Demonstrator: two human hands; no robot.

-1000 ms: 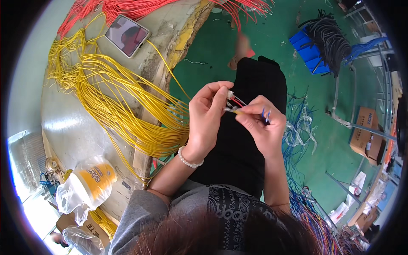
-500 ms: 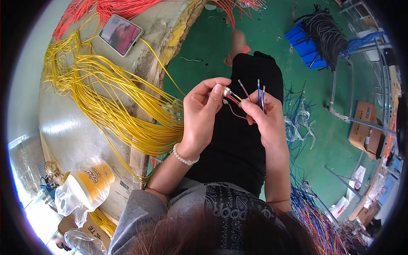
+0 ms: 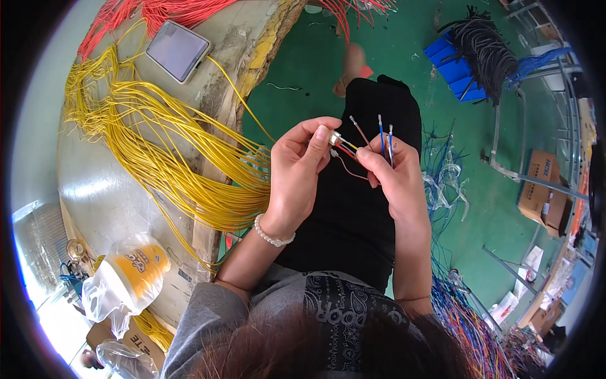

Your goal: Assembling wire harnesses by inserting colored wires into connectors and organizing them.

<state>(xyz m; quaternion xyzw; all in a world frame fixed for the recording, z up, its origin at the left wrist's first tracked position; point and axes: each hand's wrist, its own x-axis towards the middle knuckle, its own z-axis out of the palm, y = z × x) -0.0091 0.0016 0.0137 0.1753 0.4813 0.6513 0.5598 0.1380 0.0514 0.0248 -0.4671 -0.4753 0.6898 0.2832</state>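
Above my lap, my left hand point(image 3: 302, 163) pinches a small pale connector point(image 3: 335, 137) between thumb and fingers. My right hand point(image 3: 396, 172) is closed around several thin wires with crimped metal ends. A yellow wire point(image 3: 351, 148) and a red one run from the right fingertips to the connector. Blue wires point(image 3: 381, 129) and a brown wire point(image 3: 360, 129) stick up past the right fingers, their terminals free. A thin brownish wire point(image 3: 346, 165) loops below, between the two hands. My fingers partly hide the connector.
Left of me, a worn table point(image 3: 95, 180) bears a yellow wire bundle point(image 3: 183, 170), red wires point(image 3: 170, 9), a phone point(image 3: 178, 52) and a bagged yellow-and-white tub point(image 3: 136, 268). To the right are blue bins point(image 3: 451, 66) with black tubing point(image 3: 483, 54), a carton point(image 3: 540, 189) and hanging coloured wires point(image 3: 470, 322).
Both hands stay nearly in place, with the left shifted slightly left. The free wire ends tilt a little leftward. The phone screen has turned from a picture to a plain pale display.
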